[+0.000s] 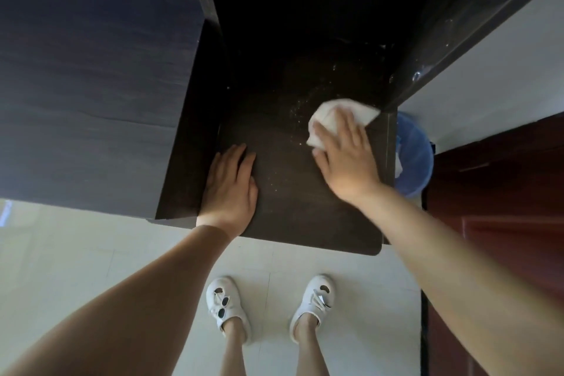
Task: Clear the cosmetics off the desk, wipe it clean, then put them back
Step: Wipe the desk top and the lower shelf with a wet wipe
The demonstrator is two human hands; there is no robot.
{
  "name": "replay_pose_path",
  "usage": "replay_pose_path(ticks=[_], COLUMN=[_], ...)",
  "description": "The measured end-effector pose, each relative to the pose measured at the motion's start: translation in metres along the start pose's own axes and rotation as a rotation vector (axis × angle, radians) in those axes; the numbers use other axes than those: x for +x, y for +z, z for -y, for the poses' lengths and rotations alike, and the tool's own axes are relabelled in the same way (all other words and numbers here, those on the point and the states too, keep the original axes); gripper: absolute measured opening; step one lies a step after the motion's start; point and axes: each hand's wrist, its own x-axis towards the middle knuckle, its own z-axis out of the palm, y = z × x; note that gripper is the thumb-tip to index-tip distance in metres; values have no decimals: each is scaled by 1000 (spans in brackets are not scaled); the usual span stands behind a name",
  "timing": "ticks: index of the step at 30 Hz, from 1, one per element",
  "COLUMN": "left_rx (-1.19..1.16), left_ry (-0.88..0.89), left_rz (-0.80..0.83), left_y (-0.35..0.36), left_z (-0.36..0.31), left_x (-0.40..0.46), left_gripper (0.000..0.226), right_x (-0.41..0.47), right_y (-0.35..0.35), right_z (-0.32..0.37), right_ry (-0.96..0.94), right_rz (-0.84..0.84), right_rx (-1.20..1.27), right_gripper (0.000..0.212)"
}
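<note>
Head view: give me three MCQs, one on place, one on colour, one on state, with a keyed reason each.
1. Where does the blue bin stand?
A. right of the desk
B. on the desk
C. between the shoes

2. What colour is the cloth?
A. red
B. white
C. black

3. What is the left hand doing?
A. gripping the cloth
B. holding a bottle
C. resting flat on the desk

Key: 1 A, the bin stands on the floor past the desk's right edge. 2 B, the cloth shows white under the right hand. 3 C, its palm is down and holds nothing.
</note>
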Motion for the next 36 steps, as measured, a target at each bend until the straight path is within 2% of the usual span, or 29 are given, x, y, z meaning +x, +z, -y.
replay_pose_path(ticks=[2, 4, 7, 9, 12, 13, 15, 18, 20, 23, 25, 28, 32, 36], left_rx=[-2, -17, -68, -84, -84, -86, -78, -54, -46, -34, -19, 3, 27, 19], left_ry=[2, 16, 30, 21, 25, 28, 29, 26, 29, 31, 29, 21, 26, 33], left_rz=[-14, -25, -47, -52, -55, -55, -53, -39, -40, -46, -48, -46, -55, -71], left_y=[1, 1, -1, -4, -4, -3, -1, 0, 1, 1, 1, 2, 3, 2], left_z=[0, 0, -1, -2, -1, -1, 0, 0, 0, 1, 0, 0, -1, -1], left_x=[0, 1, 2, 3, 3, 4, 4, 3, 3, 3, 2, 3, 3, 3], left_gripper=[51, 49, 47, 47, 47, 48, 48, 48, 48, 47, 46, 47, 46, 45], right_x=[32, 26, -50, -108, -102, -81, -28, 23, 6, -77, -103, -52, 50, 93], right_y=[-8, -3, 24, 36, 35, 31, 18, 0, 5, 26, 29, 17, -6, -26], right_z=[0, 15, 47, 65, 60, 58, 50, 38, 48, 73, 65, 35, -2, -26], right_ry=[69, 16, -186, -348, -509, -519, -380, -10, -4, -257, -269, -31, 264, 492], right_rz=[28, 47, 16, 85, 173, 141, 85, 89, 83, 115, 158, 62, 69, 45], right_rx=[60, 80, 22, -4, -92, -134, -133, -67, 7, 84, 50, 69, 87, 175], right_gripper=[48, 49, 55, 60, 58, 57, 58, 60, 59, 58, 57, 67, 69, 69])
